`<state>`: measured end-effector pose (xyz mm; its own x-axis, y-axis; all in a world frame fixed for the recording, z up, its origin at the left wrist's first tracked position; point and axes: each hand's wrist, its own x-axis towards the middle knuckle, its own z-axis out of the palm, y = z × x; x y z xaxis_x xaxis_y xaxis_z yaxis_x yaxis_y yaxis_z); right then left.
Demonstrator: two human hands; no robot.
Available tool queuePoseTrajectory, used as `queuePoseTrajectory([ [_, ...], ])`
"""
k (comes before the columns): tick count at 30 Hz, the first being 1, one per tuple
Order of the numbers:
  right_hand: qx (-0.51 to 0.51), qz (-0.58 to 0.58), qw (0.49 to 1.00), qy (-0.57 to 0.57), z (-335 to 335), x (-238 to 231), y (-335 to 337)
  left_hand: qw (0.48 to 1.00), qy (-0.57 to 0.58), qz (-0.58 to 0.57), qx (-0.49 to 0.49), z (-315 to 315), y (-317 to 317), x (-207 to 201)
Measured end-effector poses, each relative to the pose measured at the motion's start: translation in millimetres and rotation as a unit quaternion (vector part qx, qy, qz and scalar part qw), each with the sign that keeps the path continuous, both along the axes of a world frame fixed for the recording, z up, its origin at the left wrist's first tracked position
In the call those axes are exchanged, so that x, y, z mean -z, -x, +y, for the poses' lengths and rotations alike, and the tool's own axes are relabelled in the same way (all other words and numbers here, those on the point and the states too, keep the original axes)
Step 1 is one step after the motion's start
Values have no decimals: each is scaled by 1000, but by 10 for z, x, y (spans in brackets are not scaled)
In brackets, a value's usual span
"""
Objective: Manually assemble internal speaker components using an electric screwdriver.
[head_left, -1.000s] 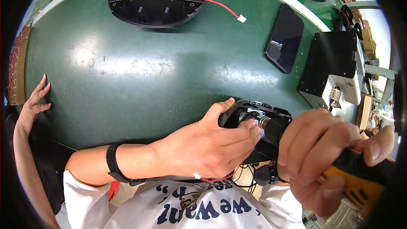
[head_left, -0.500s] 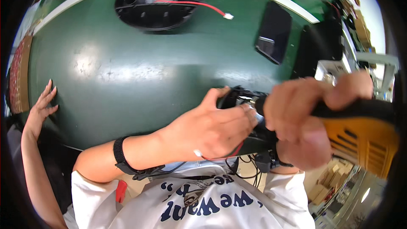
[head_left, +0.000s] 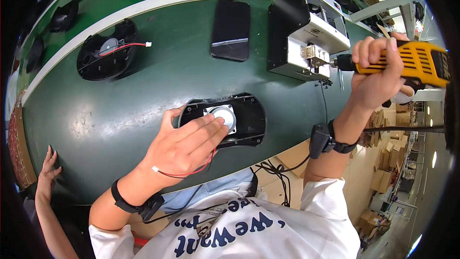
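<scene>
Your left hand lay with unclenched, outstretched fingers on the round speaker, which sat inside the black housing on the near middle of the green table. Your right hand grasped the yellow power screwdriver, its tip pointing left at the box-shaped machine; contact couldn't be told. Your phone lay farther off.

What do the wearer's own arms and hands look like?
The left hand and right hand are ungloved. The sleeves are short and white. Each forearm wears a black strap with a dark box and a thin black cable.
</scene>
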<state>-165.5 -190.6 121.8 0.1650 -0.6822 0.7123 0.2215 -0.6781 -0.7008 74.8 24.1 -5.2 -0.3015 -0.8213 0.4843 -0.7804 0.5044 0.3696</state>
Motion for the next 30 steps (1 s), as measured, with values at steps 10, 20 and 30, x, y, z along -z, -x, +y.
queuePoseTrajectory([
  [10,-202,16,976,-76,198,-49,59,1000,9,-7,-20,-82,-1,-42],
  [20,-326,93,941,-24,841,211,-388,999,20,-5,-36,-42,-19,28],
  [30,-289,19,953,-85,1085,513,-619,999,27,25,-39,-22,-18,79],
])
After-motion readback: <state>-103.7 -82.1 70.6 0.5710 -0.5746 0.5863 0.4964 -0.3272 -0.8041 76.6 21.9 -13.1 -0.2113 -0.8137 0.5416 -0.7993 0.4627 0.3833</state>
